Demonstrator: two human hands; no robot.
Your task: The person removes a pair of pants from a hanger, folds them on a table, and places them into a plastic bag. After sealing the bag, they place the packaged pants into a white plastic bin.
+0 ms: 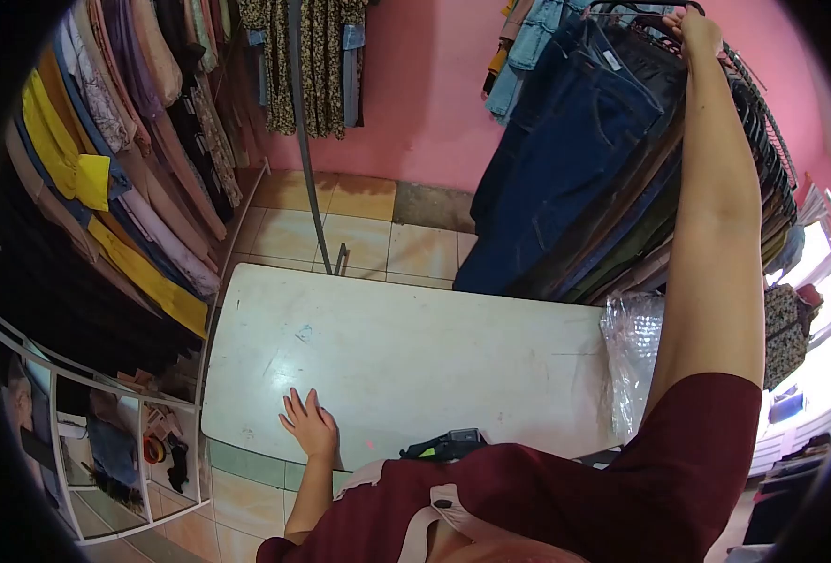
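Observation:
My left hand (310, 427) lies flat on the white table (415, 357), fingers spread and holding nothing. My right arm reaches far up to the clothes rack at the upper right. There my right hand (699, 34) has its fingers curled round a black hanger (655, 7). Dark blue jeans (584, 122) hang just below and left of that hand, at the front of a row of trousers. Part of the hanger is hidden behind my fingers.
Clear plastic packaging (629, 352) lies on the table's right end. A dark object (445, 445) sits at the near edge by my body. Hanging clothes (106, 178) line the left, above a glass-sided display case (120, 450). A metal pole (304, 141) stands beyond the table.

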